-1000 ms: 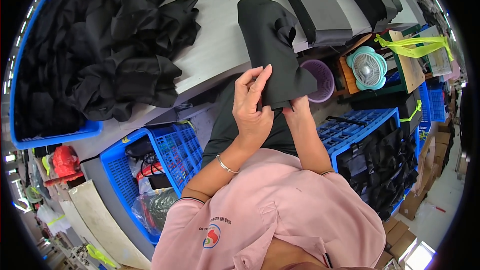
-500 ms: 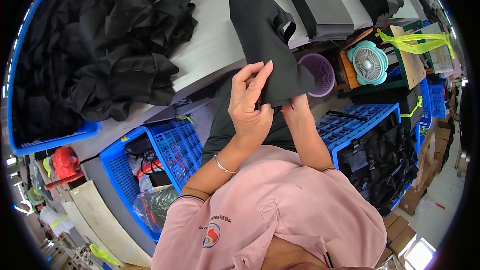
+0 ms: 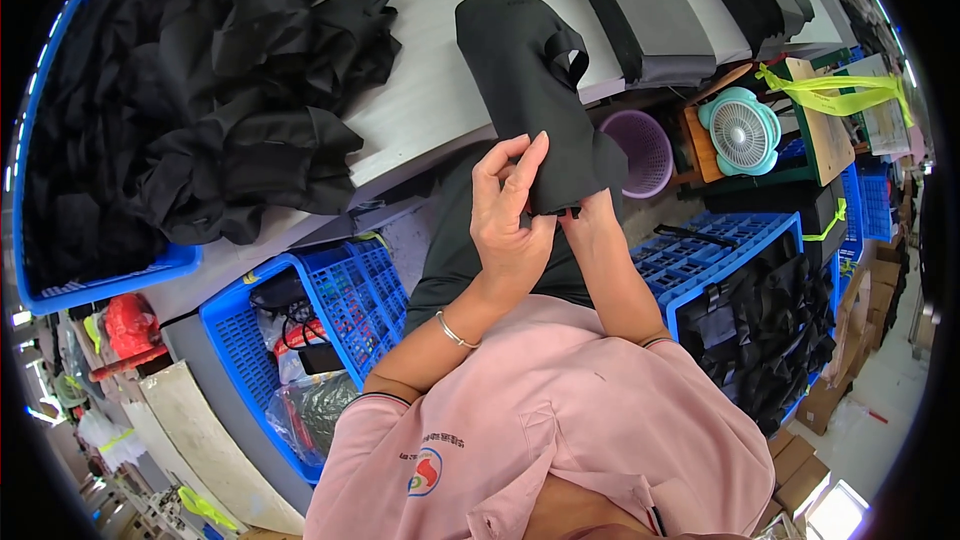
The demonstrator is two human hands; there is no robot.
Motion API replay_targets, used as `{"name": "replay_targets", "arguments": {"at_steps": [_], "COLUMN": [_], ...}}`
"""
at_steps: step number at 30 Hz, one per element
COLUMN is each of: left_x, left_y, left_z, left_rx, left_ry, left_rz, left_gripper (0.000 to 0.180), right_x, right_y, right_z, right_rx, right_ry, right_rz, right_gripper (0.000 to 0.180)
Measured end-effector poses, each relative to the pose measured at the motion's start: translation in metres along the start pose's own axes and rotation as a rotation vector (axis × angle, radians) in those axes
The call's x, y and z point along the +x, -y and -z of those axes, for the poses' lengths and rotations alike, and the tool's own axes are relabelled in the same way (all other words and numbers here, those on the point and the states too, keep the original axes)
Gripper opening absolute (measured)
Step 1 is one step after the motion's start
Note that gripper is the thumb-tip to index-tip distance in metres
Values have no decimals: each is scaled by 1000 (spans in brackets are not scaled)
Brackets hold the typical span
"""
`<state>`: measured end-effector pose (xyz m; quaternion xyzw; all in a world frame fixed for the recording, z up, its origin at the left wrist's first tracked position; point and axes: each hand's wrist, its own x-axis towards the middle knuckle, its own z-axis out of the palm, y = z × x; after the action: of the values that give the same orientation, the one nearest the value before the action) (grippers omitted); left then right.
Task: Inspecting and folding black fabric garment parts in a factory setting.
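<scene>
A long black fabric pouch [image 3: 535, 90] with a rounded far end and a small strap loop on its right side stretches from my lap over the table's edge. At its near end my left hand [image 3: 508, 215] holds the fabric, two fingers lying along its top and the thumb close to the hem. My right hand [image 3: 597, 230] reaches into or under that same near end and holds it there. Its fingers are mostly hidden by the cloth, with only bits of fingertip showing at the hem.
A heap of black fabric pieces [image 3: 230, 70] fills the table's left, partly in a blue crate [image 3: 110, 288]. Grey-black stacked panels [image 3: 650, 15] lie at the far right. Blue baskets [image 3: 250, 340] flank me. A purple bin [image 3: 640, 155] and a teal fan [image 3: 742, 130] stand right.
My left hand has shifted slightly right and down along the near hem. The pouch has barely moved, and the right hand stays at its near end.
</scene>
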<state>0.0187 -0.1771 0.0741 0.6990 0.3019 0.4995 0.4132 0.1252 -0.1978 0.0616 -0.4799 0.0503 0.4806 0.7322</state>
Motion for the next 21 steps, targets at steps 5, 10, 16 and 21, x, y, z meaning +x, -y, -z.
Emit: {"name": "replay_targets", "arguments": {"at_steps": [5, 10, 16, 21], "left_x": [-3, -3, -5, -7], "left_y": [12, 22, 39, 68], "left_z": [-1, 2, 20, 20], "left_rx": [-41, -24, -88, -78], "left_ry": [-23, -53, 16, -45], "left_rz": [-12, -52, 23, 259], "left_gripper": [65, 65, 55, 43], "right_x": [7, 21, 53, 60], "right_y": [-6, -16, -36, -10], "right_z": [-3, 1, 2, 1], "right_rx": [-21, 32, -174, -1151], "right_ry": [-1, 8, 25, 157], "right_rz": [-11, -3, 390, 1079], "right_gripper": [35, 39, 43, 28]}}
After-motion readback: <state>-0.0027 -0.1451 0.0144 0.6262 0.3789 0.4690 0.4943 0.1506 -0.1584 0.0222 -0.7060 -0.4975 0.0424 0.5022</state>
